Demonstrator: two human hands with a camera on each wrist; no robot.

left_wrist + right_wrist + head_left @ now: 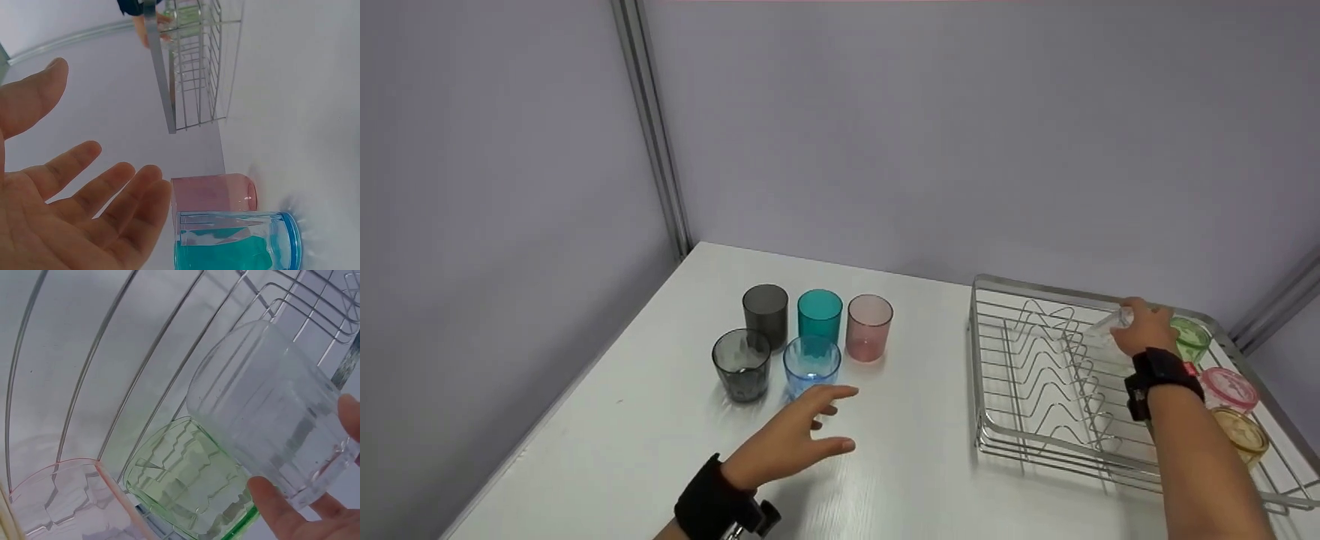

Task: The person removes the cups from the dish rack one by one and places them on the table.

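Observation:
My right hand [1146,328] is over the far right part of the wire dish rack [986,427], its fingers and thumb gripping a clear glass [270,405] near the base. The glass is tilted, with its mouth toward the rack wires, and stands right beside a green glass [185,478]; whether the two touch I cannot tell. Over the white table, my left hand [791,442] has its fingers spread and holds nothing. Just beyond it stands a light blue glass [811,364]. Upright around that one are a grey glass [741,375], a dark grey glass [766,311], a teal glass [820,309] and a pink glass [869,326].
Along the rack's right side sit a clear pink glass [1230,390] and a yellow glass [1239,433], bases up. Wavy wire dividers [1046,375] fill the rack's left and middle. A grey wall [922,150] rises behind the table, another at the left.

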